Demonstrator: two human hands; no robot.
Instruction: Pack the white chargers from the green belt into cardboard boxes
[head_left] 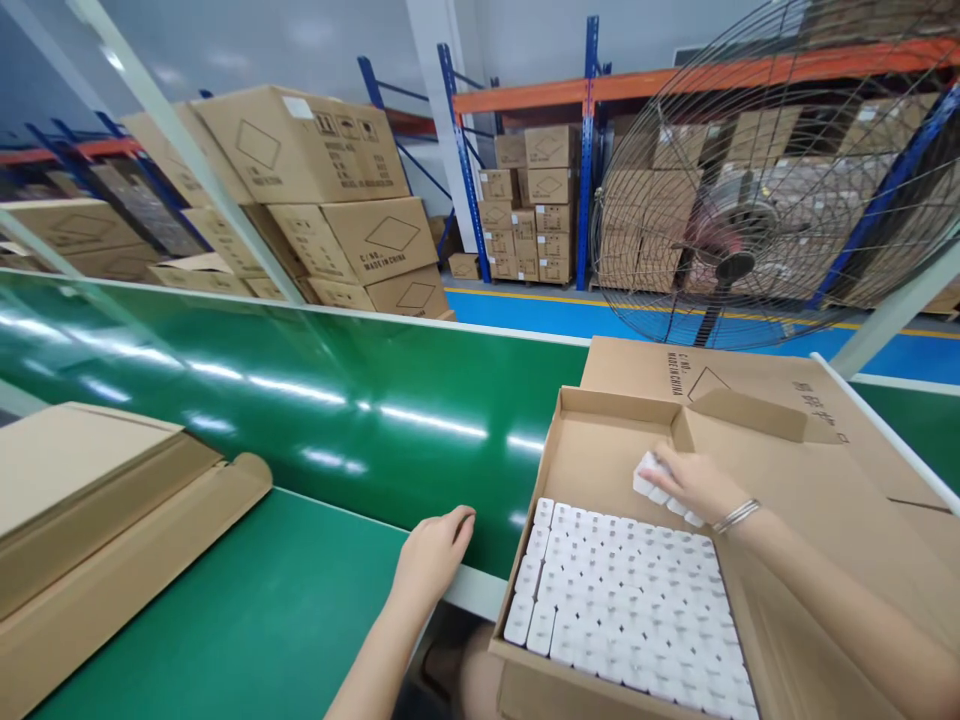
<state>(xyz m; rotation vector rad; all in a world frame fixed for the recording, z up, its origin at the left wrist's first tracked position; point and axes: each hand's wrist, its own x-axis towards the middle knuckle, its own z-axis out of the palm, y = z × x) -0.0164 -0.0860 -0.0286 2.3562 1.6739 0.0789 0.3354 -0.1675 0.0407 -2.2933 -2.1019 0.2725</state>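
Observation:
My right hand [694,482] grips a short row of small white block-shaped pieces [660,480], pressed side by side, over the far part of an open cardboard box [551,440]. Rows of similar white pieces [630,590], with small dark markings on top, fill the near part of that box. Its far part shows bare cardboard. Just left of the box, my left hand [439,545] hovers by the conveyor's edge with its fingers curled together and nothing visible in them. The exact kind of the white pieces cannot be made out.
A green conveyor belt [420,400] runs behind the box. Flat cardboard [750,420] lies beneath and behind it. Folded cardboard [112,500] rests on the green table [247,600] at left. Beyond are stacked cartons [330,180], a large caged fan [735,220] and shelving [525,98].

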